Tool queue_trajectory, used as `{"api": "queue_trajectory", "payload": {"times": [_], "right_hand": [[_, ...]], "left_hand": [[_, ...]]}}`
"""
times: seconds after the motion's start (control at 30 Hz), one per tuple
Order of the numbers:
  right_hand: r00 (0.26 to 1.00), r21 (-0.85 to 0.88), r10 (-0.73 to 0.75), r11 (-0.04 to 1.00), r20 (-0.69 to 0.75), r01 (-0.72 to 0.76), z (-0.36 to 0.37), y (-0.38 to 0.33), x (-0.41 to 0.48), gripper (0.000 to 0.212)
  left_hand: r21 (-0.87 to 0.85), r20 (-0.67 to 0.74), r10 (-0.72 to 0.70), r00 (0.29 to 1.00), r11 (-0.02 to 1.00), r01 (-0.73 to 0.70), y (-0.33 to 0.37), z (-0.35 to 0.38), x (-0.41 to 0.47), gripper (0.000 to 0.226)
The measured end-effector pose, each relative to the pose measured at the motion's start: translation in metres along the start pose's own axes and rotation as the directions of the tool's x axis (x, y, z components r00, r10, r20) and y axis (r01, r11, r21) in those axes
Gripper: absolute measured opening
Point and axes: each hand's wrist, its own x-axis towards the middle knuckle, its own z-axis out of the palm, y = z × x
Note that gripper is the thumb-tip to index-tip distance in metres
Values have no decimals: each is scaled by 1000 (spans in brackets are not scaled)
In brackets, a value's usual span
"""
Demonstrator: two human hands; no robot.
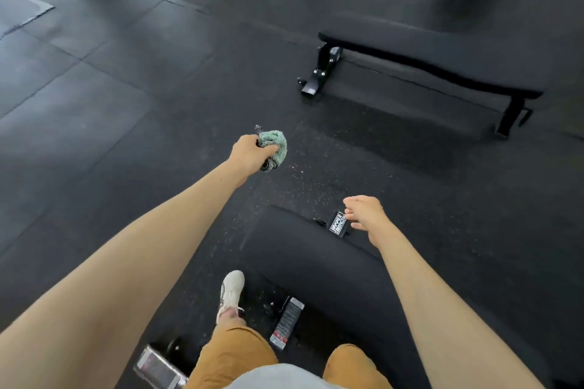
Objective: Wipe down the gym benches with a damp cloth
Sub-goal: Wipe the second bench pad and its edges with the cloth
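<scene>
Shorts (234,354) in mustard and my white shoe (232,292) sit nearest, with the shoe planted on the dark rubber floor (126,104) just left of the near bench (316,262). That black padded bench runs away from me on the right side, and a small black plate with white lettering (337,226) shows at its far end.

My right hand (366,213) hangs over that far end, close to the plate. Its fingers are loosely curled and hold nothing; I cannot tell whether they touch the pad.

Farther out and to the left, my left hand (252,151) is stretched over the floor, fingers curled tight round the cloth (275,144). The cloth is a bunched green wad with a black-and-white mesh edge. Most of it bulges out on the far right side of my fingers, and a bit of mesh pokes out above and below the fist. It hangs in the air, apart from both benches.

Beyond it, to the far right, stands a second flat black bench (442,54) on its black metal frame, well apart from my hands.
</scene>
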Motion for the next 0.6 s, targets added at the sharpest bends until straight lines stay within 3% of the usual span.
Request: {"api": "queue_trajectory", "payload": {"times": [0.13,0.2,0.3,0.4,0.6], "right_hand": [[958,192,185,971,-220,-144,57,-1,11,33],[932,282,289,933,-218,-224,85,-4,-2,17],[902,375,362,890,-238,-258,118,-4,-16,24],[862,380,394,886,-319,-264,132,-5,-30,35],[736,560,529,791,-422,-247,131,17,-66,32]], "left_hand": [[151,196,21,980,987,-52,3,-22,66,21],[234,304,27,952,967,-102,2,-27,81,24],[330,442,56,895,918,-220,10,-25,95,31],[275,553,86,829,920,-278,14,-14,104,33],[269,754,81,652,867,-419,7,11,100,14]]}}
